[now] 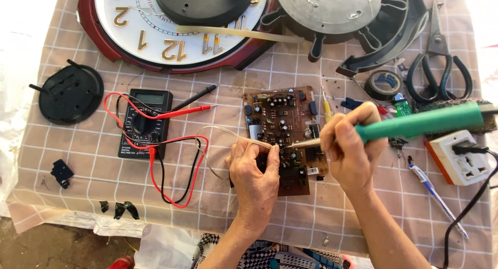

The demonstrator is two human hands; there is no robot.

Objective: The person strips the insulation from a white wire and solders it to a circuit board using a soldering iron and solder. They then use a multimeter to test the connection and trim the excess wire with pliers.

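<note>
Now, right hand [348, 144]: you grip the green soldering iron [415, 122], tip at circuit board [284, 134].
Left hand [255, 173]: you pinch the wire [223, 131], steadying it there.

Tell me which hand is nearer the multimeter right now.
Left. The left hand rests on the circuit board, just right of the multimeter. The right hand, holding the green soldering iron, is beyond the board's far right edge.

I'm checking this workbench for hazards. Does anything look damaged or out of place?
The wall clock lies face up with a round black part on its dial; small black fragments lie scattered near the cloth's edge.
</note>
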